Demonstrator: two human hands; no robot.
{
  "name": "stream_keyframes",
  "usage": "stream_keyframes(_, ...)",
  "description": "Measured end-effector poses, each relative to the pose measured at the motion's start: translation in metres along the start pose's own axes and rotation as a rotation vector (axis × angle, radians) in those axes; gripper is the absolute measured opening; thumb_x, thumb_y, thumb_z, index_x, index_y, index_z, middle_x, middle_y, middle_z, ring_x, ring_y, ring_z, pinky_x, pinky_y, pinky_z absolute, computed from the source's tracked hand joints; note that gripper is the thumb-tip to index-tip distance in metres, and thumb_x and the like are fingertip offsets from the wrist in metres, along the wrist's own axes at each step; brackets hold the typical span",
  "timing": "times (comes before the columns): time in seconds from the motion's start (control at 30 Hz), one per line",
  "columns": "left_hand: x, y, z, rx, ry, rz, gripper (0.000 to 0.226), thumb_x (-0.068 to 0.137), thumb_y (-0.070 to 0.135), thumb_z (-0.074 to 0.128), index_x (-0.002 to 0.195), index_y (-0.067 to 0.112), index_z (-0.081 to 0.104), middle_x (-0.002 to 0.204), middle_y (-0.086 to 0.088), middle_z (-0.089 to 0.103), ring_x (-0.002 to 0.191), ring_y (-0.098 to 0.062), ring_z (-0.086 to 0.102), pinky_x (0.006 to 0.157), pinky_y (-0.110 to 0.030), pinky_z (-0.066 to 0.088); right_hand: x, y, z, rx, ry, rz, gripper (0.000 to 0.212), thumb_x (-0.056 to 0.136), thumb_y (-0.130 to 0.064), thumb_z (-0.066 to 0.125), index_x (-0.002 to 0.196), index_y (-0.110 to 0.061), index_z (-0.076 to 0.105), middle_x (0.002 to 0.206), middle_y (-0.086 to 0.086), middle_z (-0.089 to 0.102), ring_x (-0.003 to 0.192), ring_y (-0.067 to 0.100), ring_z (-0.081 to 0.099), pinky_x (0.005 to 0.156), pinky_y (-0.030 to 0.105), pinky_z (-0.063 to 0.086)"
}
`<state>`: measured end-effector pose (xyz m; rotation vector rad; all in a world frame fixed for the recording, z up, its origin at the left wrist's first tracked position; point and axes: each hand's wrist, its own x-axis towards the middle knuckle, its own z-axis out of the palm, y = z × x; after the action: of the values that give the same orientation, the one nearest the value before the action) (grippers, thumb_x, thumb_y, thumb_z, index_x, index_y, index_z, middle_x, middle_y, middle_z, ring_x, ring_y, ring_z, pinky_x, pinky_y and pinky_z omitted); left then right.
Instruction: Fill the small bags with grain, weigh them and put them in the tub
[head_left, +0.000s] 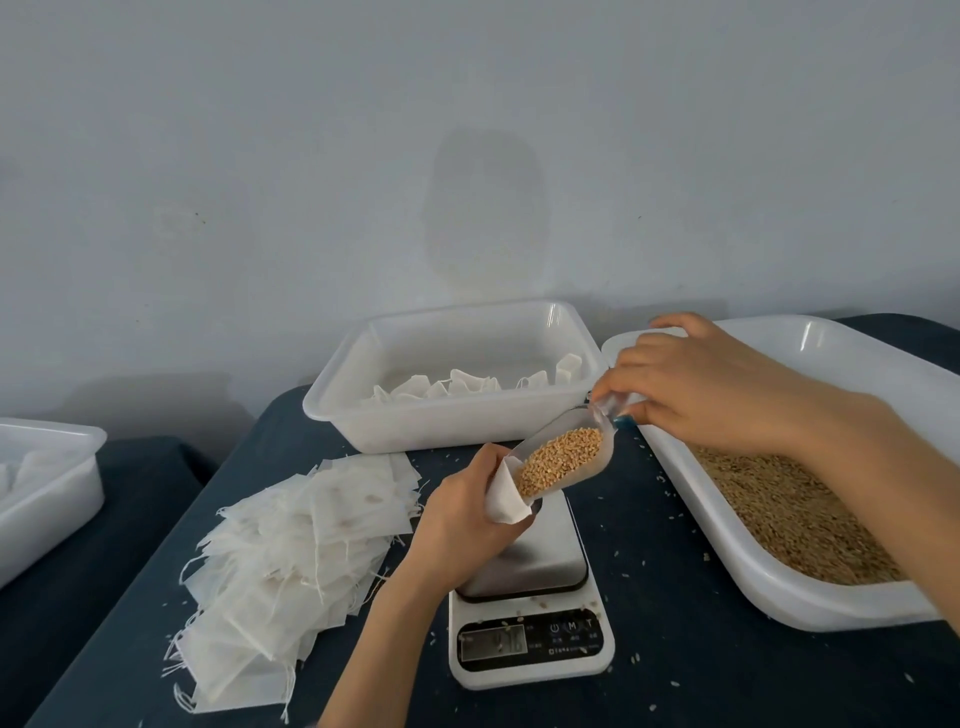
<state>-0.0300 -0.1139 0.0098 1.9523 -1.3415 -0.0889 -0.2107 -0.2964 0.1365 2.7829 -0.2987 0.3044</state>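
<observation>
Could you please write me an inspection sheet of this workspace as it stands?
Surface: dark table.
Job's things: scale in the centre; tub behind it holds white bags; tray of grain at right; empty bags piled at left.
Clutter: spilled grains on table and scale; second tub far left.
Grippers: left hand holds a bag open over the scale; right hand tips a scoop of grain toward it.
Cables: nothing seen.
Surroundings: plain grey wall.

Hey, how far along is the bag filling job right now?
Done: a handful of bags lie in the back tub. In hand: the left hand holds a bag open at the scale while the right hand tips a scoop of grain into it. Left: a big pile of empty bags.
</observation>
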Motion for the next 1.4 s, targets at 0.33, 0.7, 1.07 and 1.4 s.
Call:
stream_keyframes(0.33,-0.005,0.001,0.000,-0.068,-0.037,0.039,0.044,0.079,0.052,0.070,0.108,0.048,0.036,0.103,0.030,0.058,0.096,0.008,0.059,0.071,-0.018,0.054,0.003,-0.009,-0.017,-0.165,0.051,-0.048,0.030,0.097,-0.042,0.045,0.125,-0.046,0.053,0.107,-0.018,0.056,0.110,0.007,0.049,0.118,0.041,0.002)
stream_keyframes(0.7,-0.007,0.002,-0.001,-0.171,-0.047,-0.002,0.032,0.086,0.046,0.065,0.110,0.042,0.044,0.098,0.025,0.064,0.085,0.001,0.062,0.065,-0.015,0.049,-0.001,0.000,-0.011,-0.103,0.101,-0.027,0.028,0.093,-0.043,0.053,0.121,-0.047,0.056,0.101,-0.020,0.056,0.107,0.007,0.052,0.116,0.040,0.013)
stream_keyframes(1.07,-0.004,0.017,-0.011,-0.378,-0.058,0.035,0.024,0.088,0.052,0.047,0.104,0.034,0.051,0.081,0.020,0.063,0.070,-0.004,0.056,0.065,-0.020,0.044,-0.027,0.008,0.037,0.754,-0.111,0.214,0.029,0.097,-0.022,0.054,0.123,-0.036,0.057,0.120,-0.024,0.058,0.113,-0.004,0.054,0.095,0.021,0.044)
stream_keyframes(1.4,0.026,0.033,-0.013,0.011,-0.103,0.158,0.029,0.106,0.021,0.038,0.124,0.010,0.057,0.121,-0.002,0.047,0.111,-0.016,0.045,0.101,-0.024,0.034,-0.039,0.034,0.063,0.870,0.062,0.690,0.019,0.099,-0.026,0.048,0.117,-0.020,0.054,0.097,-0.005,0.063,0.079,0.012,0.057,0.060,0.024,0.040)
